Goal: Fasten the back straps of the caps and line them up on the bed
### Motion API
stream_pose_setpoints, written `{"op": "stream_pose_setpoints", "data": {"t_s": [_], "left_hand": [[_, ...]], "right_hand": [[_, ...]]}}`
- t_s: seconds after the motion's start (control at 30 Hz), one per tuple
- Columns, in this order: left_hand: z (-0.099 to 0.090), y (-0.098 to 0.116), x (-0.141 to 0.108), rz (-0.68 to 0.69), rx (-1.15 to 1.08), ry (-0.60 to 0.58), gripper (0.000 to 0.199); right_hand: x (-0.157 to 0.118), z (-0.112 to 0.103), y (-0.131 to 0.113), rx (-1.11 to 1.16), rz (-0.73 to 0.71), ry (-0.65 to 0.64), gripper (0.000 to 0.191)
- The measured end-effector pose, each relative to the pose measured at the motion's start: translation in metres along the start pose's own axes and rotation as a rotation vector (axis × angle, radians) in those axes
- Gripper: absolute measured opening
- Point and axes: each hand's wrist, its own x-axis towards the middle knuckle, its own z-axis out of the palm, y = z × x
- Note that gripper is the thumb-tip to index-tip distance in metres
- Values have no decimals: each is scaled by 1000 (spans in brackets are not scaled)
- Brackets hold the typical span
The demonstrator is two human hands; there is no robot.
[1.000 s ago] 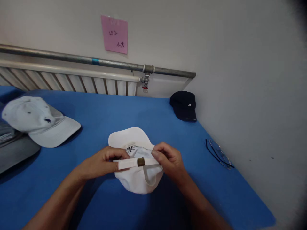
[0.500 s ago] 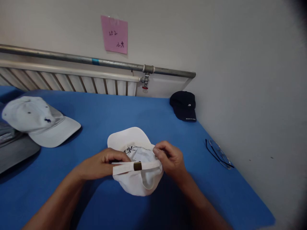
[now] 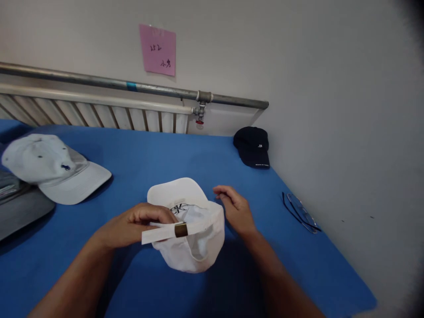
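Note:
A white cap (image 3: 205,247) with dark lettering inside lies in the middle of the blue table, its brim pointing away from me. Its back strap, with a brass buckle (image 3: 181,229), runs across the rear opening, and the strap's loose end sticks out to the left. My left hand (image 3: 139,223) is closed on the strap and the cap's left edge, its fingertips partly hidden behind the strap. Just right of the cap, my right hand (image 3: 236,210) is raised with its fingers loosely bent and apart from the fabric, holding nothing.
On the left of the blue table (image 3: 159,154) lie a white cap with a small logo (image 3: 73,172) and a grey cap (image 3: 23,212). A navy cap (image 3: 253,148) sits at the back right, near glasses (image 3: 303,214). A radiator (image 3: 109,115) and pipe (image 3: 92,79) run behind.
My right hand has let go of the cap's right side and moved slightly away. The buckle and strap end have shifted left, with my left hand still at the strap.

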Motion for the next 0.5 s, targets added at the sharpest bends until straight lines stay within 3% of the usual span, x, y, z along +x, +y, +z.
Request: {"op": "stream_pose_setpoints", "data": {"t_s": [0.2,0.37,0.5], "left_hand": [[-4,-4,-7,109,-120,78,17],[-10,-12,-11,332,-218,72,16],[-4,-8,-8,467,-311,-31,14]], "right_hand": [[0,2,11,-183,-212,-260,30],[-2,5,16,-191,-193,-302,38],[-2,8,16,-188,-174,-300,39]]}}
